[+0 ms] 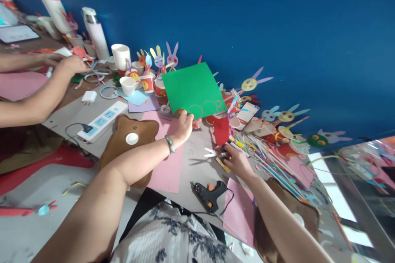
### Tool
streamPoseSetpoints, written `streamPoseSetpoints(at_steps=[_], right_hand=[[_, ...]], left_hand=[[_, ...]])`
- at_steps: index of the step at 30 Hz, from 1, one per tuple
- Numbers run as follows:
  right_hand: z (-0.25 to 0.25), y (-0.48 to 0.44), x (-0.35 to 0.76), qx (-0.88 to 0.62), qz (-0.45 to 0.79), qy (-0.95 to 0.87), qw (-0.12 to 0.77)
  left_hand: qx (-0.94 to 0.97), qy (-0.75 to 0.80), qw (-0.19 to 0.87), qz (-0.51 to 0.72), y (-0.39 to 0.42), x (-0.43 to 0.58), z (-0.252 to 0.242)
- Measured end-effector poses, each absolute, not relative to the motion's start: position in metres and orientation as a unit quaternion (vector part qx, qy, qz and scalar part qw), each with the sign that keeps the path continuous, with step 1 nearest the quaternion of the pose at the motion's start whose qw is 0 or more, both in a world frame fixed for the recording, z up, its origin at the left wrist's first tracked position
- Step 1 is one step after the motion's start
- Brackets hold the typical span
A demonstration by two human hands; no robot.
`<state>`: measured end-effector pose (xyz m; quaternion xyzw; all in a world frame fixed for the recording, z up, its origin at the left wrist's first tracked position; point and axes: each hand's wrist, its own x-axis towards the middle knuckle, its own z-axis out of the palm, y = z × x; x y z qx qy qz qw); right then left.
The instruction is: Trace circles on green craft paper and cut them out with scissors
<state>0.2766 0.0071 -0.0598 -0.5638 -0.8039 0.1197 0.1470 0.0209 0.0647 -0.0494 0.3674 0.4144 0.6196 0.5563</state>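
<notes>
My left hand (184,126) grips the lower edge of a green sheet of paper (189,86), which is lifted off the table and tilted toward me. Pale outlines, rounded like a rabbit head or circles, are drawn along its lower right part. In my right hand (237,159) is a pair of scissors (211,153), blades apart and pointing left, away from the paper. A red paper piece (221,130) lies just beyond the scissors. Nearer to me rests a black glue gun (210,195) with its cord.
Paper cups (147,83) with rabbit figures line the blue wall. Coloured sticks (271,164) lie at the right. A power strip (103,121) and a brown bear-shaped cushion (126,144) are at the left. Pink sheets (168,164) cover the table. Another person's hands (72,65) work at far left.
</notes>
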Motion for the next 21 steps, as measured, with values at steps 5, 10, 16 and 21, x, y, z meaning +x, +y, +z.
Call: streamPoseSetpoints(at_steps=[5, 10, 16, 21], right_hand=[[-0.058, 0.018, 0.279, -0.704, 0.013, -0.694, 0.148], [-0.062, 0.026, 0.279, -0.76, -0.014, -0.635, 0.134], [-0.066, 0.042, 0.281, -0.786, 0.034, -0.547, 0.287], [-0.069, 0.05, 0.285, -0.753, 0.034, -0.517, 0.405]], left_hand=[[0.363, 0.413, 0.556, 0.623, 0.068, 0.023, -0.053], [0.368, 0.418, 0.551, 0.621, 0.067, 0.021, -0.049], [0.409, 0.436, 0.536, 0.596, 0.058, 0.015, -0.037], [0.398, 0.443, 0.54, 0.595, 0.057, 0.014, -0.034]])
